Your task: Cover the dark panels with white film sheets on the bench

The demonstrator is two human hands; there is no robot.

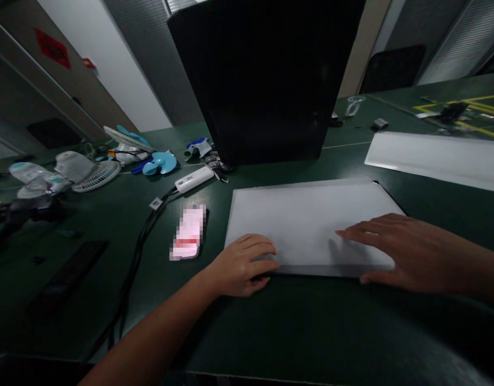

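A flat, rectangular white panel [299, 220] with a dark border along its near and right edges lies on the green table. My left hand [247, 265] is at its near left part, fingers bent over the top and thumb at the near edge, gripping that edge. My right hand [399, 252] is over the panel's right end. Its fingers are stretched out to the left across the white surface, with the thumb apart by the near right corner. Whether those fingertips touch the surface or hover just above it is hard to tell.
Behind the panel a large black screen-like panel [271, 80] stands upright. To the left are a pink phone [189, 233], a white power strip [194, 179] with black cables, fan parts [160, 162] and a dark bar [69, 273]. Another white sheet [440, 158] lies at right.
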